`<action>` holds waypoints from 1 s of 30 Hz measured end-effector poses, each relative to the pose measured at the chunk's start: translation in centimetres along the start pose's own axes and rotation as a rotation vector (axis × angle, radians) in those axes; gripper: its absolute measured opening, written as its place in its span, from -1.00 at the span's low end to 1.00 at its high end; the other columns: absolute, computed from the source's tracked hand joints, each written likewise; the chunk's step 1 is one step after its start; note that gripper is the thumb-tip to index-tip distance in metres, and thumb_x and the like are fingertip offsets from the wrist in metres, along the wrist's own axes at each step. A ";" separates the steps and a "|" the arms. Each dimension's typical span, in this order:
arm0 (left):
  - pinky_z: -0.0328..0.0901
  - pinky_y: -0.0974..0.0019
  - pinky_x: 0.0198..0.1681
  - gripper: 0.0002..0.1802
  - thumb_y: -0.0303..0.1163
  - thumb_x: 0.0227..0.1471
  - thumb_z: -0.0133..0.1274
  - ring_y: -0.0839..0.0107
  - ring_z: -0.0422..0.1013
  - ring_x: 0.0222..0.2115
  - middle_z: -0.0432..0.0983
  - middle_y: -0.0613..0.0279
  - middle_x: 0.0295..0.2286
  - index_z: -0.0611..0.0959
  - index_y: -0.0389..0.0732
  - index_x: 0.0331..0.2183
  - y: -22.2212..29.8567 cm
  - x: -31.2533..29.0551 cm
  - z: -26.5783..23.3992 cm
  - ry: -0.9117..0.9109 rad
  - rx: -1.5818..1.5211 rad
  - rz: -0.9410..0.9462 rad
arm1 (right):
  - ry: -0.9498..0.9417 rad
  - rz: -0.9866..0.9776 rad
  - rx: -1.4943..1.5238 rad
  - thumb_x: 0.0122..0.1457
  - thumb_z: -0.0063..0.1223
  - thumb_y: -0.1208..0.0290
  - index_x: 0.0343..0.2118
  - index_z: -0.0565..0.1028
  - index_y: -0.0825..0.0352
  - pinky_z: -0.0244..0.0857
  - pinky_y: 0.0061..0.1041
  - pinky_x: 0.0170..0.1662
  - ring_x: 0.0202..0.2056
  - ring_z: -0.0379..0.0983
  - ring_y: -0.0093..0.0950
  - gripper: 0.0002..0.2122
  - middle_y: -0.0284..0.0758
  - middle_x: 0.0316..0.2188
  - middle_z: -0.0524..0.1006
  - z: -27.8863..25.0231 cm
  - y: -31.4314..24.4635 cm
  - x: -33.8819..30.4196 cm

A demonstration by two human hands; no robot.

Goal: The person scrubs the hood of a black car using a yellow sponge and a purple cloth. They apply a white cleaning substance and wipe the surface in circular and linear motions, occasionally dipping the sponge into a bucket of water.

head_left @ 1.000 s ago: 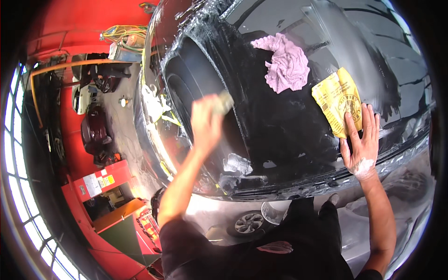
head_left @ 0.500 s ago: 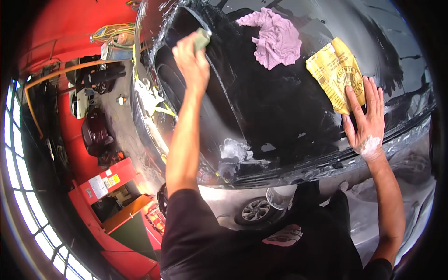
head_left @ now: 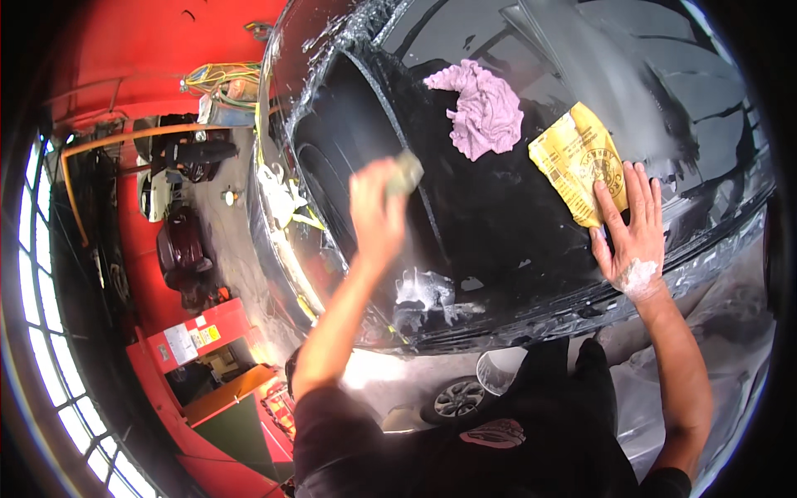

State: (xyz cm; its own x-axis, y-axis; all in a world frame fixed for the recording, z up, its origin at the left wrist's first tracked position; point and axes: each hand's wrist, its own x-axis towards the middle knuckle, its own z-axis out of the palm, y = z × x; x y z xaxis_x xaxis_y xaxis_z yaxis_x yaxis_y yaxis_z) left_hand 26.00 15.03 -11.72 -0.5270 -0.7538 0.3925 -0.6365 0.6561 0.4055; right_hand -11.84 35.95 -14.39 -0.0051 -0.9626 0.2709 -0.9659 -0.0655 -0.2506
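Note:
A glossy black car hood (head_left: 490, 216) with whitish smears lies before me. My left hand (head_left: 376, 212), blurred by motion, grips a small grey-green block (head_left: 405, 173) against the hood, beside a raised crease with pale residue along it. My right hand (head_left: 635, 236) lies flat near the hood's front edge, fingers spread, with fingertips on the lower corner of a creased yellow printed packet (head_left: 579, 162). White residue covers the back of its wrist. Between the hands, farther off, sits a crumpled lilac cloth (head_left: 486, 112).
A white patch of residue (head_left: 425, 292) marks the hood's near left. Torn masking material (head_left: 282, 195) hangs along its left edge. Below are a white bucket (head_left: 498, 369) and a wheel (head_left: 458, 398). A red cabinet (head_left: 154, 353) stands on the left, with coiled hoses (head_left: 220, 79) farther back.
My left hand has drawn the block toward me and to the right along the crease. My right hand stays by the packet. The whole view has shifted slightly.

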 end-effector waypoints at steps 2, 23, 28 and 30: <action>0.32 -0.03 0.14 -0.57 -0.53 0.13 0.16 -0.12 0.46 0.02 0.59 -0.07 0.00 0.64 -0.28 0.06 -7.0 10.8 2.8 0.137 0.088 0.084 | 0.001 0.004 0.018 0.29 0.16 0.22 0.40 0.45 0.21 -0.13 0.23 0.53 0.50 0.06 0.18 -0.40 0.16 0.48 0.17 -0.1 0.0 0.1; 0.27 -0.12 0.30 -0.43 -0.65 -0.13 0.23 -0.01 0.45 0.13 0.60 0.09 0.08 0.73 -0.23 0.02 9.2 -17.9 0.2 0.005 -0.068 -0.047 | 0.109 -0.078 -0.060 0.36 0.14 0.15 0.40 0.46 0.14 -0.07 0.17 0.52 0.47 0.10 0.14 -0.45 0.10 0.44 0.23 1.2 0.3 -0.3; 0.33 0.13 0.23 -0.48 -0.65 0.08 0.26 0.07 0.47 0.09 0.60 0.04 0.01 0.66 -0.29 0.11 13.5 -19.8 -0.4 0.341 -0.356 -0.430 | 0.105 -0.097 -0.104 0.40 0.10 0.06 0.47 0.34 0.10 -0.10 0.18 0.52 0.48 0.07 0.14 -0.38 0.12 0.44 0.20 2.4 1.0 -0.3; 0.34 0.22 0.20 -0.52 -0.61 0.18 0.26 0.26 0.48 0.09 0.60 0.10 0.02 0.62 -0.35 0.14 15.2 -21.3 0.4 0.597 -0.502 -0.607 | 0.096 -0.089 -0.081 0.39 0.10 0.01 0.53 0.23 0.06 -0.12 0.19 0.53 0.48 0.06 0.15 -0.31 0.12 0.44 0.20 2.0 1.6 -0.1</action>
State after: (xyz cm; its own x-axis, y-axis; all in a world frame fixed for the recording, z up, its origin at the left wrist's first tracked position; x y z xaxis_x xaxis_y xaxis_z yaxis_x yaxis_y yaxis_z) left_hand 27.31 41.06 -14.21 0.2680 -0.9163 0.2976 -0.3192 0.2070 0.9248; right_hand -12.83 35.38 -16.71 0.0611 -0.9242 0.3770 -0.9813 -0.1246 -0.1466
